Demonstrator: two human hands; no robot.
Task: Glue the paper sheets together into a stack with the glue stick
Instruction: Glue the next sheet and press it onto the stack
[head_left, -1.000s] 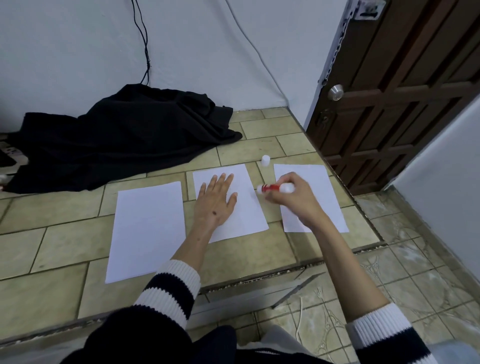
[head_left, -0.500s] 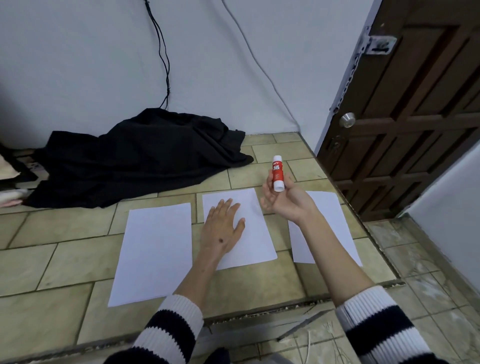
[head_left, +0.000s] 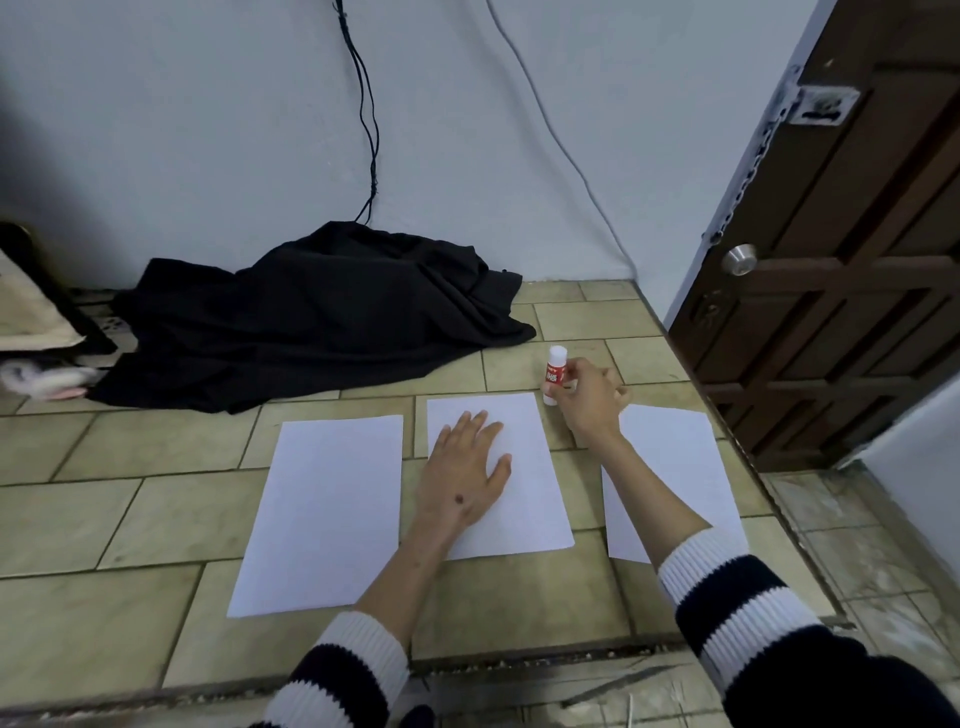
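Three white paper sheets lie side by side on the tiled floor: a left sheet (head_left: 322, 509), a middle sheet (head_left: 524, 499) and a right sheet (head_left: 675, 457). My left hand (head_left: 465, 478) rests flat, fingers spread, on the middle sheet. My right hand (head_left: 589, 402) pinches a red and white glue stick (head_left: 554, 374). The stick stands upright just past the middle sheet's far right corner, its lower end at or close to the tiles. My right forearm crosses over the right sheet.
A crumpled black cloth (head_left: 311, 317) lies at the wall behind the sheets. A dark wooden door (head_left: 841, 260) with a metal knob stands at the right. Cables (head_left: 363, 104) hang down the wall. The tiled platform ends in a step edge (head_left: 519, 660) near me.
My right hand turned the glue stick from lying sideways to upright, raised it, then lowered it toward the tiles beyond the middle sheet. My left hand stayed flat on that sheet.
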